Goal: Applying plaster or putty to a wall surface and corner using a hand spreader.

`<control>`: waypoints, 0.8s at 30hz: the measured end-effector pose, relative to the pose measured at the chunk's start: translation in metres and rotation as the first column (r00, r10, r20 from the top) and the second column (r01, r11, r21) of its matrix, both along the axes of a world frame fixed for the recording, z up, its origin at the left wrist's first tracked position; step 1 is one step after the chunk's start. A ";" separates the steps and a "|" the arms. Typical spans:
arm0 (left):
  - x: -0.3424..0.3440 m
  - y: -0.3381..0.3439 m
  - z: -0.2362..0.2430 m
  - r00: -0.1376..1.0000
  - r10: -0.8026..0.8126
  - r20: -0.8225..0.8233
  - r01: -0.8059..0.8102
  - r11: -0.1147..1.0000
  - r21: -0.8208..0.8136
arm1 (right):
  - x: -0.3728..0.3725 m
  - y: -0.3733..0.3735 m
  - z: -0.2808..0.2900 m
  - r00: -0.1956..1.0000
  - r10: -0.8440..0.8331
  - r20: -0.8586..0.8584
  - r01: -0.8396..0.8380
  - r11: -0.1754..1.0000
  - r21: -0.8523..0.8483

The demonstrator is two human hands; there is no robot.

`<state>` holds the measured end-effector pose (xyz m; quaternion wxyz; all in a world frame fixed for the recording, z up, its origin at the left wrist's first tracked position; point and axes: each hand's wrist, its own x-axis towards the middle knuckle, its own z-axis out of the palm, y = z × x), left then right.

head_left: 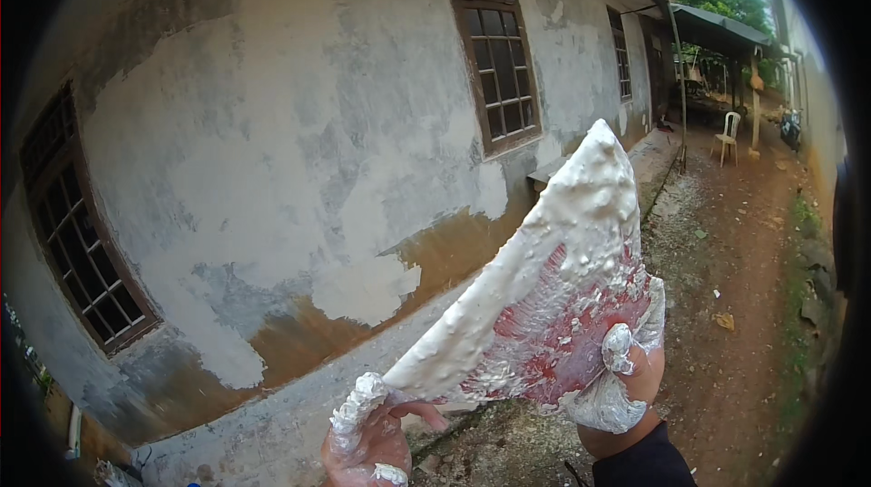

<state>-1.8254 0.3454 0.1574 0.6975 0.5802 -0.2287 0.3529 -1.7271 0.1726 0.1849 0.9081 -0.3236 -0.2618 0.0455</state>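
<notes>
A flat, red, roughly triangular putty board (581, 305) rises in front of me, its point upward. Thick, lumpy white putty coats its upper part and left edge, and scraped red surface shows lower down. My right hand (631, 383) grips its lower right corner, the thumb across the face and smeared white; the other fingers are mostly hidden. At the lower left corner is my left hand (372, 437), fingers apart, one putty-covered finger against or very near the board's edge. Beyond stands a house wall (299, 124) with uneven pale patches over grey and brown areas.
Barred windows, one at the left (82, 233) and one at the centre (497, 60), interrupt the wall. A concrete ledge (299, 401) runs along its foot. On the right, a dirt path (735, 305) leads past a pale chair (729, 137) and a roofed shelter (717, 29).
</notes>
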 end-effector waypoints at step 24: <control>0.488 -0.363 -0.256 0.736 -0.674 0.063 0.677 0.732 -0.070 | 0.365 -0.378 -0.276 0.758 -0.647 -0.079 0.652 0.751 0.103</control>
